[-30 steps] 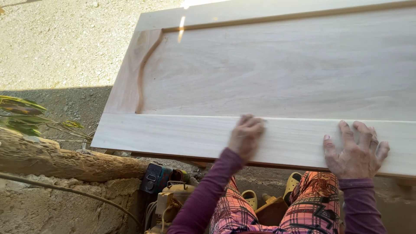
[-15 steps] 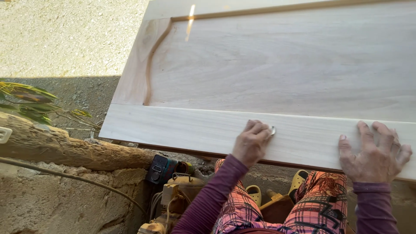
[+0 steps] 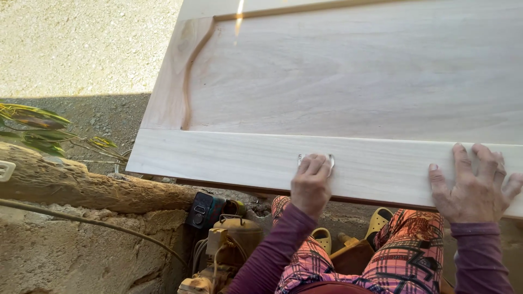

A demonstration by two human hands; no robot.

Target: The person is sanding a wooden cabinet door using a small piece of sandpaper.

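Pressing a small pale sanding pad under curled fingers, the left hand gripped it on the wooden door panel, while at three o'clock the right hand lay flat and released.

Ahead of my left hand the wooden panel lay open and bare. Between it and my right hand the rail was free. Below, tools crowded, perhaps a motor.
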